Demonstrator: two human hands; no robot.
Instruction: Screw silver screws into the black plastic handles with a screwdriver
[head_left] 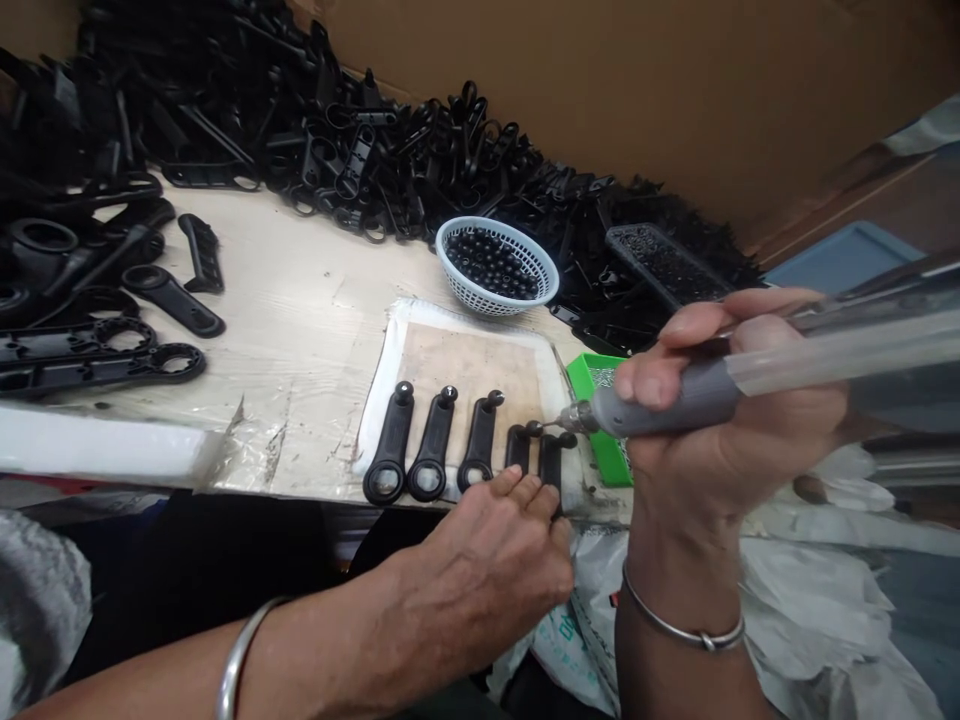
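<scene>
My right hand (757, 430) is wrapped around a grey electric screwdriver (675, 400), pointed left with its bit at the ball knob of a black crank handle (517, 445). My left hand (510, 550) presses its bent fingers down over the lower end of that handle and the crank handle (552, 465) beside it, hiding both lower ends. Three more black crank handles (433, 440) lie in a row to the left, ring ends toward me and ball knobs away. All rest on a white-edged pad (480, 350).
A light blue basket (496, 300) of black balls stands behind the pad. By the screwdriver is a green tray (615, 460) of small metal pieces. A large heap of black plastic parts (360, 160) lines the back and left. White plastic bags (810, 610) hang at front right.
</scene>
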